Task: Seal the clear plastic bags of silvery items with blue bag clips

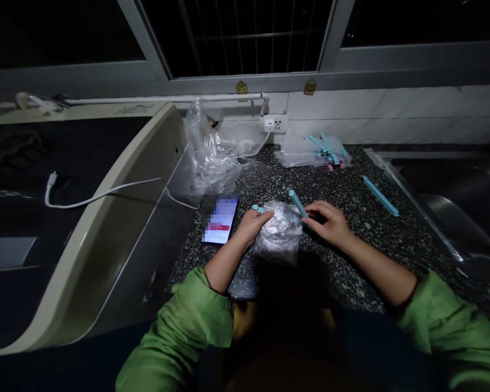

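My left hand (253, 222) is closed on one end of a light-blue sealing clip (259, 209) at the mouth of a small clear plastic bag (278, 235) that lies on the speckled dark countertop (351, 196). My right hand (327, 220) pinches the clip's other arm (298, 203), which sticks up and away from the bag. Both forearms come out of green sleeves.
A lit phone (219, 218) lies just left of my left hand, its white cable running to a wall socket (274, 124). Crumpled clear plastic (210, 155) sits behind it. More blue clips (325, 148) lie on bags at the back; one loose clip (380, 196) near a steel sink (453, 190).
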`<action>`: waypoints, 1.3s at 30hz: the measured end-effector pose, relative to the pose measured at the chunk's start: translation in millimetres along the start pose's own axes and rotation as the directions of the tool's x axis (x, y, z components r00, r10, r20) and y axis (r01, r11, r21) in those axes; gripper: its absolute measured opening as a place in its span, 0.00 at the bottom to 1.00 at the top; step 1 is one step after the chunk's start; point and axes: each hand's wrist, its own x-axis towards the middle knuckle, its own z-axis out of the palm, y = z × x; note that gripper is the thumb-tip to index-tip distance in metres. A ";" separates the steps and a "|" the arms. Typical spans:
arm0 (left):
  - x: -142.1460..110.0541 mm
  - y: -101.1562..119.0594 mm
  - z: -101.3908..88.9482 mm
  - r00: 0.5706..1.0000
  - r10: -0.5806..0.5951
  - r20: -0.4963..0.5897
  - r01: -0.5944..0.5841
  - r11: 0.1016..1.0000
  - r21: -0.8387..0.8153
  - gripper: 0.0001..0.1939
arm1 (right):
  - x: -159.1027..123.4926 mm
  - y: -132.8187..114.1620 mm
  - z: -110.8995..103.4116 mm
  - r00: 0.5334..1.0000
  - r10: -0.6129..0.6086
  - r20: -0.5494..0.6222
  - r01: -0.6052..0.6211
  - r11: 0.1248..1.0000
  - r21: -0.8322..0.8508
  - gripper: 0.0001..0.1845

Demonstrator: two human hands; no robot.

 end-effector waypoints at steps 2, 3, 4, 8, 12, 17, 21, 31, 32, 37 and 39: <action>0.0 -0.2 -0.4 1.000 -0.002 0.010 0.002 1.000 0.006 0.19 | -0.8 0.6 0.9 0.999 -0.046 0.006 0.046 0.999 -0.017 0.06; -0.1 -0.2 -0.5 1.000 -0.006 0.014 0.006 1.000 0.006 0.19 | -1.2 1.2 1.2 0.998 -0.067 0.011 0.067 0.997 -0.024 0.06; -0.2 0.1 -0.4 1.000 -0.012 0.018 0.012 1.000 0.004 0.18 | -1.5 1.8 1.6 0.996 -0.083 0.018 0.083 0.996 -0.033 0.06; -1.2 1.7 0.1 0.998 -0.033 0.047 0.033 0.999 -0.002 0.17 | -2.6 3.7 2.9 0.993 -0.101 0.053 0.104 0.993 -0.060 0.07; -1.2 1.6 -0.1 0.998 -0.030 0.054 0.030 0.999 -0.009 0.17 | -3.5 3.1 4.9 0.990 -0.115 0.087 0.121 0.990 -0.074 0.07; 0.1 0.9 -0.4 0.999 -0.006 0.031 0.006 1.000 0.002 0.16 | -4.0 1.8 7.4 0.983 -0.150 0.110 0.161 0.982 -0.101 0.07; 0.0 2.7 0.9 0.999 0.033 0.011 -0.033 0.999 0.030 0.17 | -5.0 3.3 9.5 0.977 -0.188 0.100 0.199 0.973 -0.120 0.07; -1.1 4.7 -0.6 0.996 -0.006 0.089 0.001 0.998 0.060 0.21 | -6.4 4.8 11.4 0.979 -0.161 0.126 0.177 0.976 -0.126 0.08; -1.1 4.7 -1.1 0.995 -0.005 0.098 -0.001 0.998 0.068 0.20 | -6.4 5.0 11.4 0.979 -0.155 0.130 0.171 0.977 -0.127 0.08; -3.9 8.0 -1.3 0.987 -0.042 0.156 0.030 0.997 0.074 0.20 | -7.0 6.4 11.5 0.981 -0.124 0.151 0.144 0.981 -0.131 0.08; -5.7 10.2 -0.2 0.984 -0.055 0.171 0.043 0.996 0.072 0.20 | -7.2 6.6 11.7 0.981 -0.122 0.152 0.144 0.979 -0.146 0.08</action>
